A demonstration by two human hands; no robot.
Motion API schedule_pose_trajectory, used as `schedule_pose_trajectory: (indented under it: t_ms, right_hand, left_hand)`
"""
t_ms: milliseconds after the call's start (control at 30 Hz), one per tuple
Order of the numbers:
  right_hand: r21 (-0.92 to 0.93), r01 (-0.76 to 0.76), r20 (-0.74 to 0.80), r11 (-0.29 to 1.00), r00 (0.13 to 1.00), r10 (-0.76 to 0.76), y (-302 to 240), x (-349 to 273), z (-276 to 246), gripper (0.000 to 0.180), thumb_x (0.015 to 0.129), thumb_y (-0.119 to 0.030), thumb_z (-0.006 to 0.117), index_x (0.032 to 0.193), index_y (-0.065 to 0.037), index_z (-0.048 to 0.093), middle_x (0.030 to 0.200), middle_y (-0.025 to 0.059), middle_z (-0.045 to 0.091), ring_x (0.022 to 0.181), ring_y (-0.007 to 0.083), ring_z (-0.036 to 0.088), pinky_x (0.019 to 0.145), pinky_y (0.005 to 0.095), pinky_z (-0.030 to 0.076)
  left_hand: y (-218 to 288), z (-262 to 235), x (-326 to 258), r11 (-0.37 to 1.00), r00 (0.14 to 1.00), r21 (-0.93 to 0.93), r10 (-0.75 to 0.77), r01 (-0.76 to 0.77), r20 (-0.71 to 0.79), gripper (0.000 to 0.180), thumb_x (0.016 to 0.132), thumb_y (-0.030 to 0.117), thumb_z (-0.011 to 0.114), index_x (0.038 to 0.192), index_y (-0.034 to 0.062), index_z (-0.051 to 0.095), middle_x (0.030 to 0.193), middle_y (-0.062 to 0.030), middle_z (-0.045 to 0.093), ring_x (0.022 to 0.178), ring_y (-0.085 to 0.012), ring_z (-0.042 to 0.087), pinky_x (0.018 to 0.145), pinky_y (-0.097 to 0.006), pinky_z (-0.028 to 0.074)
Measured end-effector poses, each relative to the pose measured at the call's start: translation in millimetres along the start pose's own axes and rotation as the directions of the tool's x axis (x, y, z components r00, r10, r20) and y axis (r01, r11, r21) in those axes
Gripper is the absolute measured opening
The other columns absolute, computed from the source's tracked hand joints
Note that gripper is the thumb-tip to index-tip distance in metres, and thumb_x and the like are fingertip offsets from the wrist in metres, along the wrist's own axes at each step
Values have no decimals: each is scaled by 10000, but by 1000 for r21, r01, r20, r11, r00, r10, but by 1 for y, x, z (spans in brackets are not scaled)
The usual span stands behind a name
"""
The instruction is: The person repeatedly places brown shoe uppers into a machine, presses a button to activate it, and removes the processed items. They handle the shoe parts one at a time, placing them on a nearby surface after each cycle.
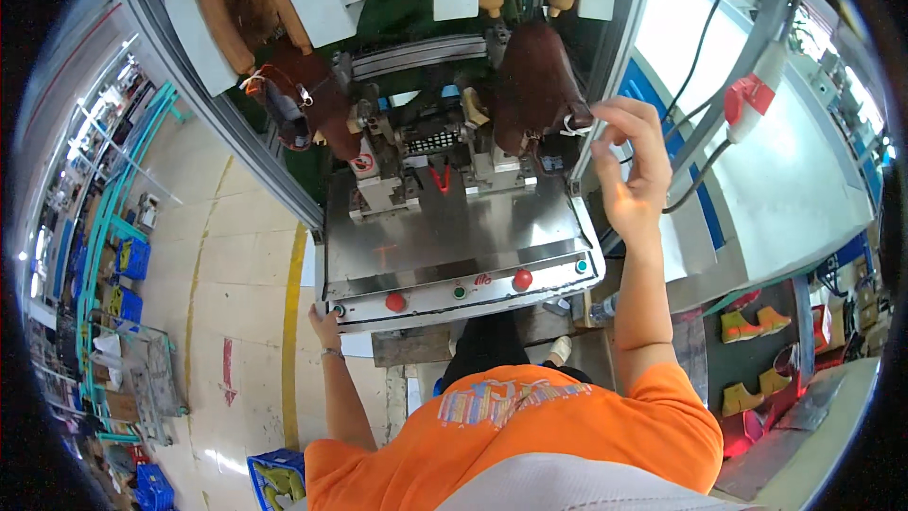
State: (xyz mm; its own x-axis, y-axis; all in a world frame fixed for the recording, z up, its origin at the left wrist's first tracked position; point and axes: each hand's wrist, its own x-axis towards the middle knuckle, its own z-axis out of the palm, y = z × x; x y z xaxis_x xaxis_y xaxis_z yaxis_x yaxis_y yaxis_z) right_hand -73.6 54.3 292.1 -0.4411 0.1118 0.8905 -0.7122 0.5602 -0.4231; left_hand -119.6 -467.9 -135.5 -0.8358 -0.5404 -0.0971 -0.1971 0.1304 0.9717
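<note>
My left hand (326,330) is at the left end of the machine's front panel (430,311), touching the corner by a green button (339,310). Its fingers are apart and hold nothing. Raised on the right, my right hand (636,166) has bent fingers, with a gap between thumb and forefinger. The fingertips are close to a dark brown leather shoe upper (537,76) and its white loop (570,125); whether they touch is unclear. Another brown shoe upper (320,95) sits on the left side of the machine, with a lace and a small tag.
Tan padded U-shaped clamps (210,0) hang above the uppers. Red buttons (522,279) line the panel. A red-and-white plug connector (752,99) hangs on a cable at right, near a pale bench (804,189). Yellow shoes (741,325) stand on a rack. A blue crate (274,473) sits lower left.
</note>
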Motion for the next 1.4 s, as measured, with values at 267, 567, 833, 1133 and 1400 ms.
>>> schedule_pose_trajectory:
  t_ms: [267, 567, 833, 1133, 1400]
  right_hand:
    - [-372, 227, -160, 900, 939, -304, -9, 29, -10, 194, 724, 111, 587, 880, 9, 640, 871, 123, 605, 741, 189, 615, 626, 249, 488]
    - [-494, 219, 220, 841, 968, -123, -80, 10, -41, 225, 718, -20, 560, 910, -76, 662, 894, 120, 603, 770, 279, 603, 637, 319, 489]
    - [-707, -339, -152, 620, 930, 335, -77, -119, -174, 504, 798, -298, 622, 1181, -2, 479, 1045, 173, 543, 939, 314, 551, 812, 366, 446]
    - [526, -793, -448, 308, 49, 893, -88, -325, -230, 502, 784, -82, 666, 1220, 26, 440, 1008, 89, 619, 897, 137, 581, 763, 262, 486]
    - [-389, -902, -860, 189, 429, 276, 23, -402, -460, 384, 699, -137, 661, 1021, 46, 559, 869, 121, 620, 801, 181, 574, 741, 299, 463]
  left_hand:
    - [145, 79, -76, 696, 737, 428, 669, -577, -93, 534, 720, 23, 615, 1232, -13, 466, 1251, -208, 468, 1200, -351, 410, 1003, -398, 330]
    - [344, 189, -340, 749, 295, -615, 663, -248, 688, 642, 732, 53, 693, 1283, -22, 373, 1262, -139, 449, 1077, -223, 495, 919, -356, 400]
    - [287, 279, -413, 819, 80, -173, 155, 547, 985, 556, 867, 407, 512, 1282, 56, 394, 1240, -92, 474, 1148, -230, 463, 972, -399, 361]
    - [174, 352, -504, 683, -548, 601, -339, 416, 765, 585, 857, 478, 516, 1253, 60, 417, 1212, -85, 504, 1111, -237, 490, 958, -416, 388]
    - [182, 378, -528, 998, -319, -61, 67, 27, 946, 429, 824, 4, 555, 1234, 29, 431, 1218, -84, 496, 1112, -184, 489, 940, -327, 386]
